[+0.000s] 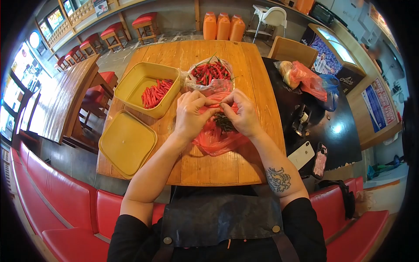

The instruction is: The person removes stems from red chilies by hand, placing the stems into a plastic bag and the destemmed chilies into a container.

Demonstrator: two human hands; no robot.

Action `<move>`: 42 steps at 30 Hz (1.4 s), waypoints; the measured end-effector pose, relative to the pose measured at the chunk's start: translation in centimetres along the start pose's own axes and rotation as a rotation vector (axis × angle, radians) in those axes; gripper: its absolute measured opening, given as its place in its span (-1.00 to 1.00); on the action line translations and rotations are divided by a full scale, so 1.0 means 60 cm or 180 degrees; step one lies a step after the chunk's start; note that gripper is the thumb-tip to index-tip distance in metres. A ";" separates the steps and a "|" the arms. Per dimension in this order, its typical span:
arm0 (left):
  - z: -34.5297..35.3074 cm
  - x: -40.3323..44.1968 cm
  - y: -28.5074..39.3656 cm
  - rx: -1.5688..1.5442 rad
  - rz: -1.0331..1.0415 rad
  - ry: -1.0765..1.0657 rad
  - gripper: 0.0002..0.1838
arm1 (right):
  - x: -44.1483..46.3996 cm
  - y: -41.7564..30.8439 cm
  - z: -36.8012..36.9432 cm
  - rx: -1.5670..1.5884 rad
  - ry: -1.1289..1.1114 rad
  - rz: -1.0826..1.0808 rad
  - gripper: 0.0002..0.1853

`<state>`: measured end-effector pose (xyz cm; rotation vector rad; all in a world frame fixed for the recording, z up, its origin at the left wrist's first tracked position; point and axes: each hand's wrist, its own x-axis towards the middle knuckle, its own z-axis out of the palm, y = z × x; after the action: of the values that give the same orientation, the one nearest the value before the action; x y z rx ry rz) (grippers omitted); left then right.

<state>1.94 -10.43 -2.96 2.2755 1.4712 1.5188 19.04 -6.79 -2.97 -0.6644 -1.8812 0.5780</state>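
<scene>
My left hand [192, 114] and my right hand [240, 112] meet over a red plastic bag [214, 142], fingertips pinched together. Between them is something small and red, seemingly a chili, mostly covered by the fingers. Green stems [224, 123] lie in the red bag just under my hands. Beyond them, a clear plastic bag [190, 82] holds a heap of red chilies [211, 72] with green stems. To the left, an open yellow container [131, 82] has red chilies [156, 93] without visible stems in its right part. Its yellow lid [128, 143] lies flat nearer to me.
Right of the wooden table [251, 65], a black table [345, 148] bears a white phone [301, 155], a pink-cased phone [320, 160] and plastic bags [307, 81]. Orange jugs [223, 27] stand behind. Red bench seats [83, 205] are near me.
</scene>
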 end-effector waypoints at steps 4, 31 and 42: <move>-0.004 0.007 0.010 -0.0060 -0.0030 0.0131 -0.84 | -0.001 0.003 0.003 0.0257 -0.0007 0.0344 -0.92; -0.006 -0.001 -0.004 -0.0494 -0.0558 -0.0784 -0.83 | 0.002 0.022 -0.008 -0.0585 -0.0269 -0.0493 -0.90; -0.009 0.001 -0.031 -0.0099 0.0439 -0.0787 -0.87 | 0.002 0.026 -0.015 -0.0594 -0.0753 -0.0523 -0.89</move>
<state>0.28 -9.60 -3.51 2.4843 1.2416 1.2223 20.12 -5.49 -3.57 -0.5726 -2.2075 0.3912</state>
